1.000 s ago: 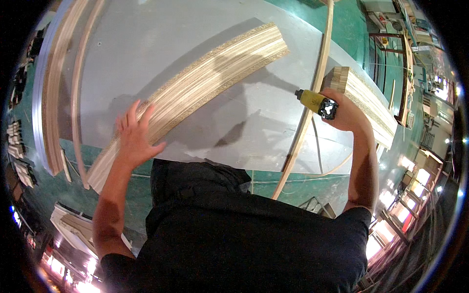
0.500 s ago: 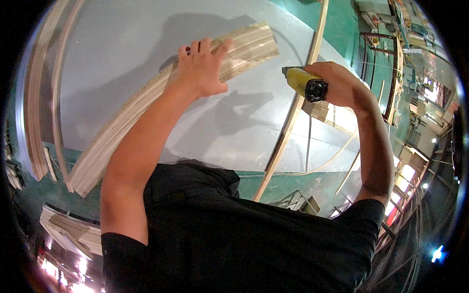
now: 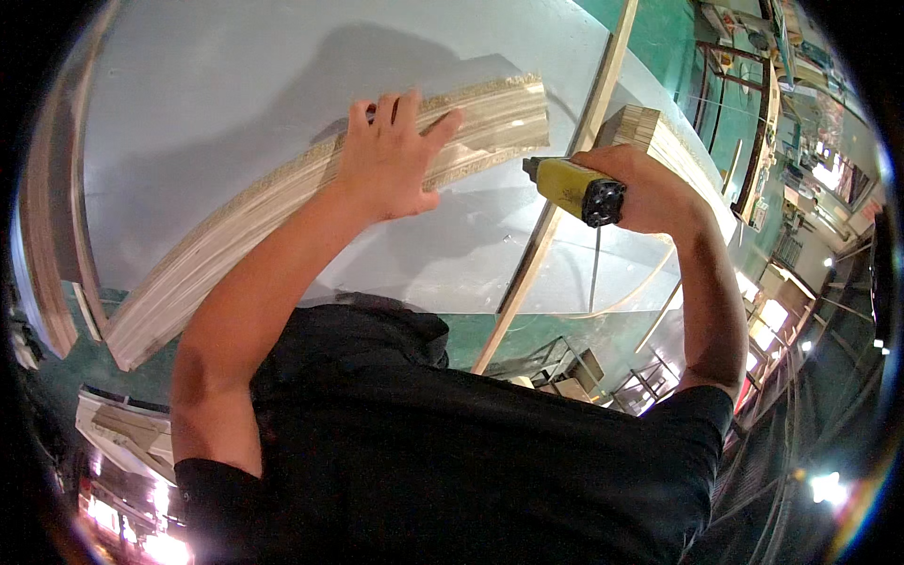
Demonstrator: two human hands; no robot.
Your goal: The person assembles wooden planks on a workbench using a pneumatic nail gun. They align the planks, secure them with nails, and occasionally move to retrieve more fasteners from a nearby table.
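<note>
Looks like the wood stack is lined up already, left hand spread over it, right hand gripping the yellow tool, can't tell what's left.

Beyond the curved wooden stack, the bare table leaves wide passage. The left hand blocks the way over the stack; past the stack's right end, a slanting slat runs across, and the yellow tool crowds that end.
</note>
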